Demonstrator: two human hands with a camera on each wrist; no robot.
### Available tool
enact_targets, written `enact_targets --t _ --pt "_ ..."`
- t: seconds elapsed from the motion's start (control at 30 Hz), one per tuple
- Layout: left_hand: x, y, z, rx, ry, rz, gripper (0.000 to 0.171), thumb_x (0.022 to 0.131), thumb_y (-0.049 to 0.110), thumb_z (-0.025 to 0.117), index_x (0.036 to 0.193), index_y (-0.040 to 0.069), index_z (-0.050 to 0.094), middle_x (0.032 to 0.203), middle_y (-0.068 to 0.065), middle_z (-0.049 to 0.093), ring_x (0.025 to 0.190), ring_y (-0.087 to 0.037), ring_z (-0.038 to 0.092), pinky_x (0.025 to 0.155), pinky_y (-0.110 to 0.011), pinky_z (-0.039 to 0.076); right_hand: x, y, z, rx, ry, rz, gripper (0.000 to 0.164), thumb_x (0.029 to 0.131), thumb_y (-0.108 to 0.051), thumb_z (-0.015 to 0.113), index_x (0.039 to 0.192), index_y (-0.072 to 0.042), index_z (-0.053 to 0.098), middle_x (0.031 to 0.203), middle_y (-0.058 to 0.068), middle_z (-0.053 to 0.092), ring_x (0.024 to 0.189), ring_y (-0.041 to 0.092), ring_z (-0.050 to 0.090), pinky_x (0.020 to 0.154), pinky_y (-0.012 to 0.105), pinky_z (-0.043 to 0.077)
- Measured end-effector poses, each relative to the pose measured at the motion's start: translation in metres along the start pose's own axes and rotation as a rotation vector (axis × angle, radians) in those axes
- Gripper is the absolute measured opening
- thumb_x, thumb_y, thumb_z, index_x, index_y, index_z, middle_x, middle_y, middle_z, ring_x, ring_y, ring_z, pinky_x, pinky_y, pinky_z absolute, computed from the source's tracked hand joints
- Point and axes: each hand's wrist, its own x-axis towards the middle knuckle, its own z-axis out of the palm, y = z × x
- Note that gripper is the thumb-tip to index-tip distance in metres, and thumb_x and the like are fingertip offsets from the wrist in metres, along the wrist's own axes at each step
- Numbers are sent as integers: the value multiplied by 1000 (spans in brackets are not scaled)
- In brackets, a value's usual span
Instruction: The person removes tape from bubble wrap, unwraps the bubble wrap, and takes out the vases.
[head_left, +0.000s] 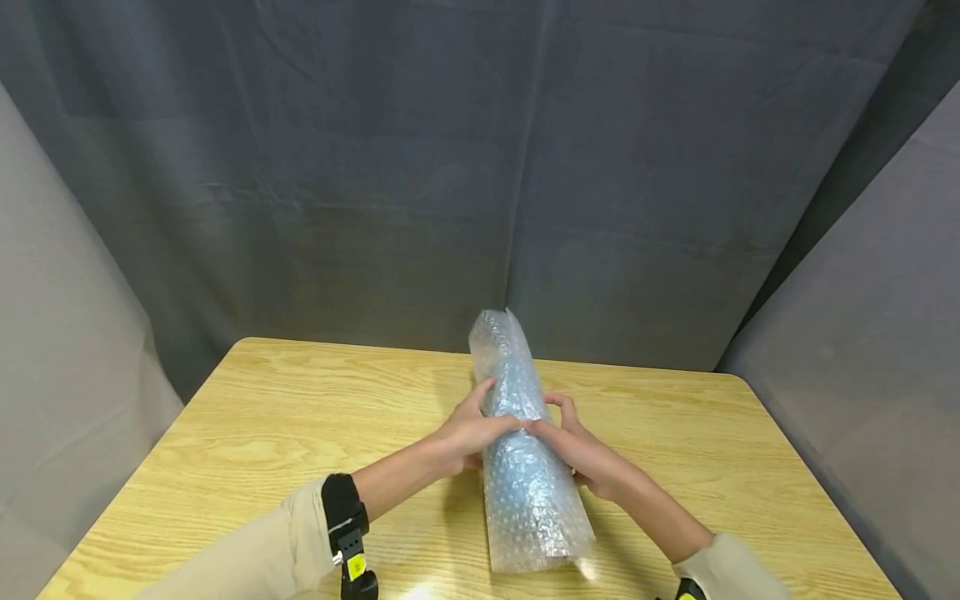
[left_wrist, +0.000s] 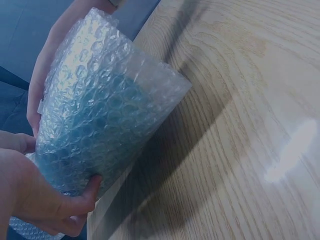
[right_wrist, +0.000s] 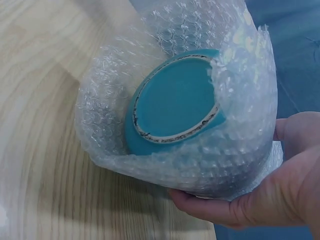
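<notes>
A long roll of bubble wrap (head_left: 528,508) surrounds a teal ceramic vessel, lying lengthwise away from me over the table. Through the roll's open end in the right wrist view, the vessel's flat oval base (right_wrist: 175,100) shows, with a rough pale foot ring; the rest of its shape is hidden. My left hand (head_left: 472,429) grips the roll from the left, thumb on top and fingers round the side. From the right, my right hand (head_left: 581,446) holds it, its thumb meeting the left thumb on top. Loose wrap extends past the vessel at both ends.
The light wood-grain table (head_left: 300,417) has rounded far corners. A dark grey curtain (head_left: 375,167) hangs behind its far edge, with pale cloth panels (head_left: 60,333) at both sides. Bright glare lies on the tabletop near the front.
</notes>
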Motion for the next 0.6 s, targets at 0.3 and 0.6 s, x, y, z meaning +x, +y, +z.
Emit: enact_targets --t 0.3,0.6 --pt "-6 1 -11 12 -34 -3 92 84 15 75 159 25 24 149 -29 34 110 -45 58 79 -59 56 -5 0 13 36 13 -13 68 101 -43 56 149 -23 13 119 25 54 97 33 64 73 49 56" --pt "-10 1 -21 67 -56 4 89 84 17 75 159 24 26 147 -27 36 113 -45 56 79 -61 55 -9 -2 23 60 9 -10 69 98 -47 58 146 -25 14 116 24 57 93 32 65 71 47 57"
